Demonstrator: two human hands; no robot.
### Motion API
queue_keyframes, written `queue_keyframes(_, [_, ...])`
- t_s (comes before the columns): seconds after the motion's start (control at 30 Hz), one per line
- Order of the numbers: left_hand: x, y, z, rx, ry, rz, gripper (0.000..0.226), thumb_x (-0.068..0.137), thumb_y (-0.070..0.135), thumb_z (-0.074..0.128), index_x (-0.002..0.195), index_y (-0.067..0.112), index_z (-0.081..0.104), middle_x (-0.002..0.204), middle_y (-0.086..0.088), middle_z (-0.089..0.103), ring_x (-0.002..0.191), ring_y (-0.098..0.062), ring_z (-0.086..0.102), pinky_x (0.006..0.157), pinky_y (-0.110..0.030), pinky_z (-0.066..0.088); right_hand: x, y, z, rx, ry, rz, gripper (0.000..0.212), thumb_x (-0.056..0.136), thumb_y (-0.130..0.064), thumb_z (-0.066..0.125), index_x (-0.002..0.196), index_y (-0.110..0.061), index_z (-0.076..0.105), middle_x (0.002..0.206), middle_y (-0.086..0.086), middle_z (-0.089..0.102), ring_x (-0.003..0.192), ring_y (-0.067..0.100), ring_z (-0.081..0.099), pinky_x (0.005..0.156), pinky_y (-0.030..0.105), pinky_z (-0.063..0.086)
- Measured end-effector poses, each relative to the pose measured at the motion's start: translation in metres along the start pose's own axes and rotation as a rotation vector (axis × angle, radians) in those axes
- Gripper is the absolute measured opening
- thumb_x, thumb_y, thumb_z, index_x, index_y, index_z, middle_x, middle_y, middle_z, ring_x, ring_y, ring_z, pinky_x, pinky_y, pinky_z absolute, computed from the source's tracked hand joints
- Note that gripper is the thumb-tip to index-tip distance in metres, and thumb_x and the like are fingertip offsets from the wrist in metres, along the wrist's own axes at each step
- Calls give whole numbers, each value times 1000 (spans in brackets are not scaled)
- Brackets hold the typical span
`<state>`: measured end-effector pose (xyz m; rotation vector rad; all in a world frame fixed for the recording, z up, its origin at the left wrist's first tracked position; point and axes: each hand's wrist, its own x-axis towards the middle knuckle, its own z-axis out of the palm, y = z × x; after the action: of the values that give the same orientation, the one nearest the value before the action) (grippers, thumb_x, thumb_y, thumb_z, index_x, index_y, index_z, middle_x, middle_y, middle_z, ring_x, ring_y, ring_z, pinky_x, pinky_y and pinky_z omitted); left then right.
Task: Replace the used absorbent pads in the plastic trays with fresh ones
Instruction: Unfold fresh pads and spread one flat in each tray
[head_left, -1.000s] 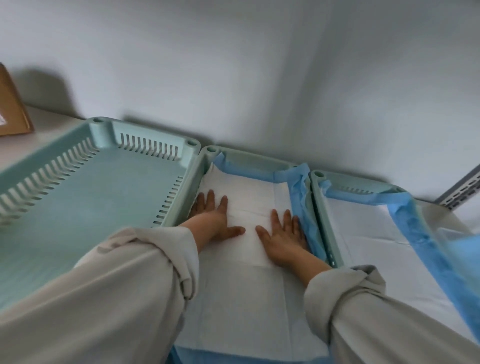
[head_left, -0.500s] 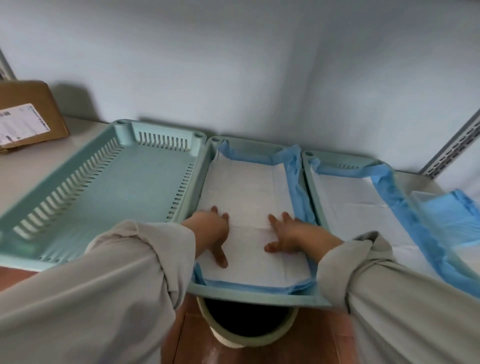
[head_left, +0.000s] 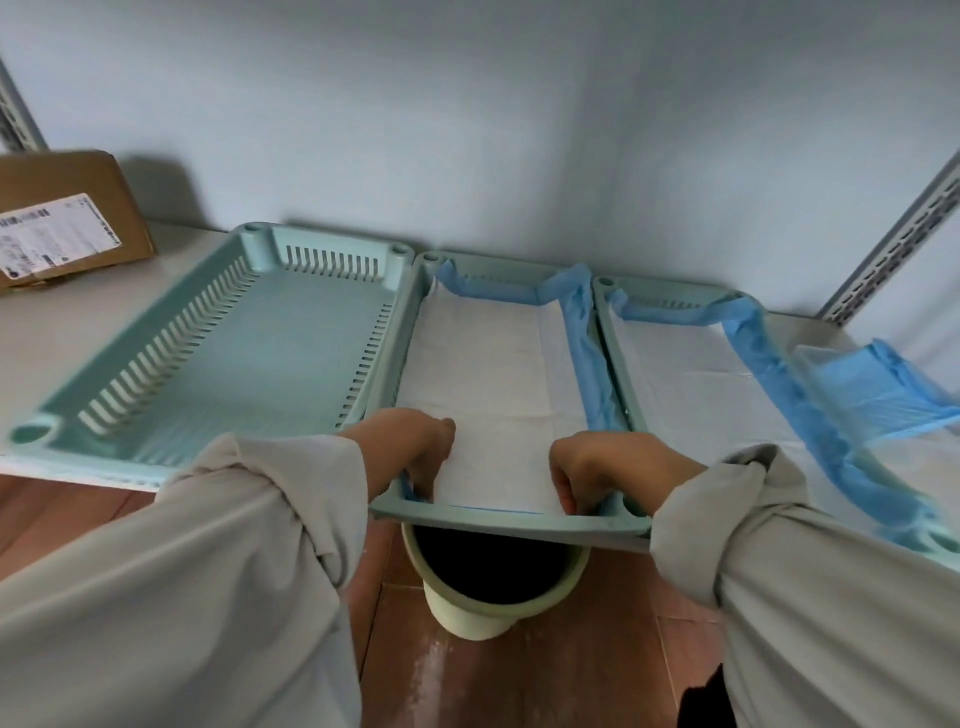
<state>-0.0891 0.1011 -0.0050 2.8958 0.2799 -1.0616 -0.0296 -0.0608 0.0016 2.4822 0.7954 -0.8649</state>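
A cardboard box (head_left: 62, 223) sits on the shelf (head_left: 47, 332) at ten o'clock, with a bare slotted tray (head_left: 218, 358) beside it. At three o'clock another tray (head_left: 675, 296) holds its own blue-edged liner, and a clear packet of blue pads (head_left: 872, 389) lies just past it. Below, at six o'clock, a pale bin (head_left: 493, 597) stands open on the tiled floor, partly hidden by the middle tray (head_left: 509, 527). In that tray lies the white pad (head_left: 488, 374). The left hand (head_left: 415, 452) and right hand (head_left: 597, 467) curl their fingers down at the pad's near corners, pinching its edge against the front rim.
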Motion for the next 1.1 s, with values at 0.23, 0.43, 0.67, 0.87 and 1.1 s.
queue_keyframes(0.23, [1, 5, 11, 79, -1, 2, 77, 79, 18, 74, 139, 7, 27, 139, -15, 43, 123, -31, 49, 102, -37, 42, 9, 0, 11, 10, -23, 17, 37, 80, -19, 72, 113, -6, 65, 117, 10, 64, 93, 22, 59, 86, 32, 52])
queue_keyframes(0.43, [-1, 3, 1, 73, -31, 28, 70, 83, 14, 70, 141, 11, 31, 139, -12, 43, 121, -28, 51, 94, -32, 44, 10, -6, 8, -35, -78, -20, 30, 83, -9, 65, 112, -6, 68, 116, 10, 66, 98, 24, 62, 86, 33, 51])
queue_keyframes(0.67, [15, -10, -5, -141, 31, 63, 84, 78, 21, 75, 143, 19, 21, 136, -12, 42, 115, -29, 53, 89, -35, 49, 27, -3, -7, 180, 178, 21, 35, 81, -15, 69, 115, -11, 62, 114, 8, 67, 102, 24, 65, 90, 34, 52])
queue_keyframes(0.87, [50, -8, 0, -162, 196, 59, 103, 79, 49, 67, 151, 12, 4, 158, -15, 1, 146, -35, 6, 119, -46, 17, 51, -13, 16, 296, 209, -195, 86, 90, -45, 56, 153, -25, 1, 160, 7, -8, 148, 26, -3, 120, 40, 10])
queue_keyframes(1.1, [54, -2, 4, -150, 71, 59, 120, 75, 48, 72, 149, 18, -18, 154, -12, -27, 143, -37, -21, 119, -53, 4, 49, 10, 30, 284, 86, 73, 121, 75, -72, 55, 147, -17, -25, 153, 16, -30, 142, 40, -20, 119, 47, 0])
